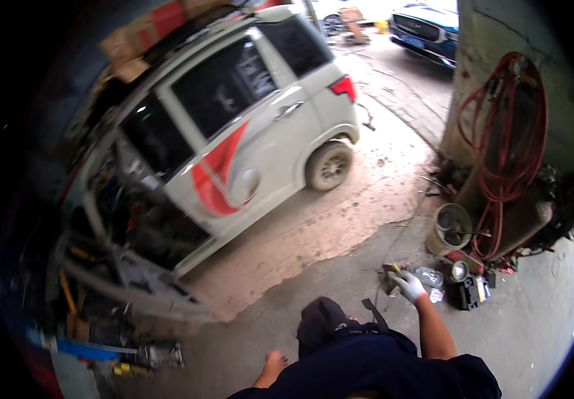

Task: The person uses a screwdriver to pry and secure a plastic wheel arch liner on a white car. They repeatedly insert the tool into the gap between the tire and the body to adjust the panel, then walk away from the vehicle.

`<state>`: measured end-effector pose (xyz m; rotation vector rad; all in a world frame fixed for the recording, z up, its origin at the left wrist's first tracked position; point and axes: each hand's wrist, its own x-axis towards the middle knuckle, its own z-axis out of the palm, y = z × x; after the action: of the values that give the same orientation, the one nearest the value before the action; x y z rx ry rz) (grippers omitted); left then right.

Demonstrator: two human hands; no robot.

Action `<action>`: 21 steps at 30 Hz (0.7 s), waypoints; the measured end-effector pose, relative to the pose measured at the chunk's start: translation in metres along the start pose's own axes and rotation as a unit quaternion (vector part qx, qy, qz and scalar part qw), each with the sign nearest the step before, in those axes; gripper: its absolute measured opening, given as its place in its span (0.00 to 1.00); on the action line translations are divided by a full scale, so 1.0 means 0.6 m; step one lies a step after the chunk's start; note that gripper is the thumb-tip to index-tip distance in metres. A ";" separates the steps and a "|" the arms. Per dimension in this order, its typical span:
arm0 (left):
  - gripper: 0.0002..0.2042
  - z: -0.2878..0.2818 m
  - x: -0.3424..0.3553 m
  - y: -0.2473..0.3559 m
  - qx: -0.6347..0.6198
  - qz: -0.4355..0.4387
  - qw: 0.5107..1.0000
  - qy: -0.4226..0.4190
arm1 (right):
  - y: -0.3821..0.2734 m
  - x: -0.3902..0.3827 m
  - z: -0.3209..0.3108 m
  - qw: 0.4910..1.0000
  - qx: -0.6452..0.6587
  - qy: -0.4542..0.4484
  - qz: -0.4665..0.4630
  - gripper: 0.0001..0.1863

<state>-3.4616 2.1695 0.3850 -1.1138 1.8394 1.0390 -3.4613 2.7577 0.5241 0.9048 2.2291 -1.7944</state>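
In a white glove, my right hand reaches low over the concrete floor, closed around a small tool with a yellow end. A dark flat piece lies against its fingertips; its kind is too small to tell. Just beyond the glove are a clear plastic container and a small round tin. Low at the left, my bare left hand shows only in part, its fingers mostly hidden. Between the arms are dark navy clothing and a dark cap-like shape.
A pale van with its front section opened up stands left. A bucket, a black case and a coiled red hose on the wall are at right. A blue tool lies lower left; a dark car stands outside.
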 end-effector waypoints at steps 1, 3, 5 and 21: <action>0.11 0.012 0.009 0.054 0.027 -0.014 0.999 -0.021 | -0.064 0.043 -0.036 0.976 -0.171 0.038 -0.131 0.14; 0.11 0.032 0.032 0.131 0.053 -0.044 0.997 -0.032 | -0.221 0.095 -0.085 0.931 -0.263 0.042 -0.248 0.12; 0.12 0.072 0.060 0.227 0.073 -0.060 0.995 -0.037 | -0.290 0.162 -0.122 0.900 -0.263 0.070 -0.340 0.11; 0.10 0.789 0.069 1.528 0.170 0.283 0.927 -0.175 | 0.120 0.375 -0.193 0.709 0.293 0.227 0.600 0.18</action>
<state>-4.2351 2.8533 0.3968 -0.1647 1.9791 1.0832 -3.5758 2.9542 0.3919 2.3362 0.5350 -1.5200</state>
